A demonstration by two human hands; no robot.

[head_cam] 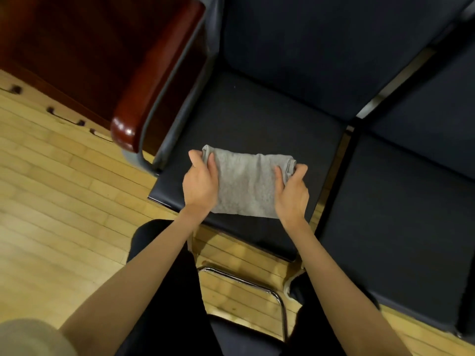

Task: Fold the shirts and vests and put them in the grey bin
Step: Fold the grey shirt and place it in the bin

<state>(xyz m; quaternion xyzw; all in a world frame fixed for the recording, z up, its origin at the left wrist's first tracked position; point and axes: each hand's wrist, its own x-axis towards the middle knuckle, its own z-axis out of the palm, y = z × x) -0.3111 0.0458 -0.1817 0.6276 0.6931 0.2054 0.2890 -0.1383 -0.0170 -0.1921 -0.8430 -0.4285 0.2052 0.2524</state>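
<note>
here, a folded light grey knit garment (244, 186), squared into a compact rectangle, is gripped at both of its short ends over the front of a dark padded chair seat (252, 119). the left hand (200, 183) pinches the garment's left end, thumb laid on the top face and the other fingers curled round the upper left corner. the right hand (291, 191) pinches the opposite end the same way, thumb on the cloth and fingers wrapped round the rolled right edge. between the two grips the fabric spans flat with faint creases; its near edge reaches towards the seat's front rim, and whether the cloth rests on the cushion or hangs just above it cannot be told. beyond the grips rises the chair's dark backrest (308, 47). out past the left grip stands a glossy reddish-brown wooden armrest (144, 86) on a grey metal frame (174, 98), with pale wood plank flooring (51, 201) further out. past the right grip lies a second dark seat (398, 214).
</note>
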